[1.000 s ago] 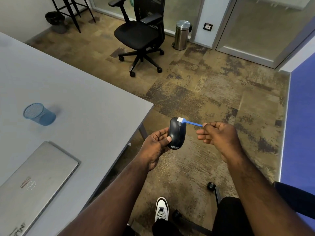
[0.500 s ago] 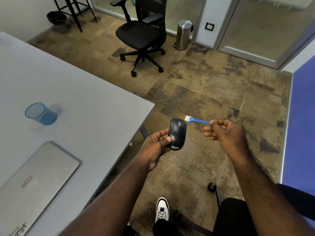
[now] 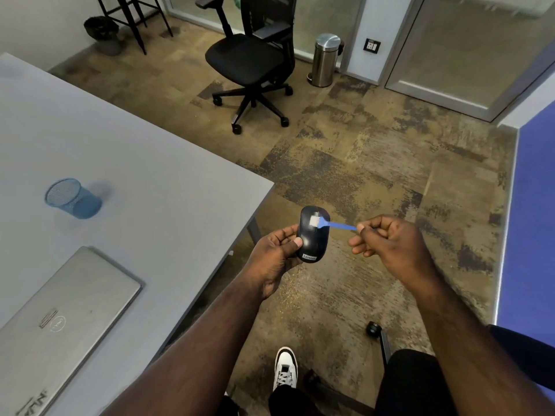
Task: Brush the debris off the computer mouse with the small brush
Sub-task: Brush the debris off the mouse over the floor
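I have the computer mouse (image 3: 312,234) in my left hand (image 3: 277,255), thumb pressed on its top and fingers wrapped under, held out in the air past the corner of the table (image 3: 180,163). My right hand (image 3: 387,240) is closed on the blue handle of the small brush (image 3: 329,224), pinched at the tail end, with the white bristles resting on the front part of the mouse near the wheel.

To brush well, I judge short, light strokes toward the far edge work best, so loosened bits fall to the carpet (image 3: 375,163) instead of into the button seams. The left grip should stay firm so the mouse does not rock. I cannot make out any debris on the dark shell.

Nothing blocks the brush. On the table, well apart from my hands, lie a closed laptop (image 3: 60,319) and 1 blue mesh cup (image 3: 72,198) tipped on its side. An office chair (image 3: 252,61) and a steel bin (image 3: 326,60) stand far off across the floor.
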`<state>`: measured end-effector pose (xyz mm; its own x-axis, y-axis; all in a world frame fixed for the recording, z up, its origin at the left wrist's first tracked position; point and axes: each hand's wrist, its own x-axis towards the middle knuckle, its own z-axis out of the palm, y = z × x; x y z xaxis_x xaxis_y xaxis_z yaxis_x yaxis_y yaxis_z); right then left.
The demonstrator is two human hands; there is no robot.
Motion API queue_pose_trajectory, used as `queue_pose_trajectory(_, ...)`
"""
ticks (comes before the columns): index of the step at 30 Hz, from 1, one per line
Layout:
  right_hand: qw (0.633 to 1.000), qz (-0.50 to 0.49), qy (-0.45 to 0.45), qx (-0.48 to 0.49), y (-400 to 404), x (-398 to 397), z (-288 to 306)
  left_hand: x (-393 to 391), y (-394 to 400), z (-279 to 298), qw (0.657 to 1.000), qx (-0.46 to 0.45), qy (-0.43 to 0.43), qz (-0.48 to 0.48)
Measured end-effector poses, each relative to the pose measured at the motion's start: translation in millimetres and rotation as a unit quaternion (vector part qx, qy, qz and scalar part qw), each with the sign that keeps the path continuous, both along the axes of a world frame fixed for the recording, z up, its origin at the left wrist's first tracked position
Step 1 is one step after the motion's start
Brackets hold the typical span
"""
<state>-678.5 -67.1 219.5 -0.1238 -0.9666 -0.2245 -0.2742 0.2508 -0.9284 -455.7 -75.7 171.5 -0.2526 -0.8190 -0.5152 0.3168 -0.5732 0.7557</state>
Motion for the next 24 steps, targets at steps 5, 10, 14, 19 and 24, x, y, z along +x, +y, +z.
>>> queue_pose_trajectory(5, 1.0, -0.027, 0.004, 0.006, -1, -2, -2, 2, -1, 2, 1.0, -0.002, -0.01, -0.015)
queue_pose_trajectory(10, 0.992, -0.116, 0.047, -0.028, -11, -3, -8, -3, 3, 1, 0.999, 0.002, -0.009, -0.035)
queue_pose_trajectory(14, 0.995, -0.096, -0.003, -0.036, -8, -5, -1, -1, 1, 2, 1.0, 0.002, -0.003, -0.023)
queue_pose_trajectory(19, 0.995, -0.095, 0.034, -0.013, -4, -10, -11, 2, -1, 1, 1.0, 0.003, 0.006, -0.011)
queue_pose_trajectory(24, 0.992, -0.109, 0.032, -0.052, -3, -14, -9, 4, -1, -3, 1.0, 0.013, 0.005, -0.007)
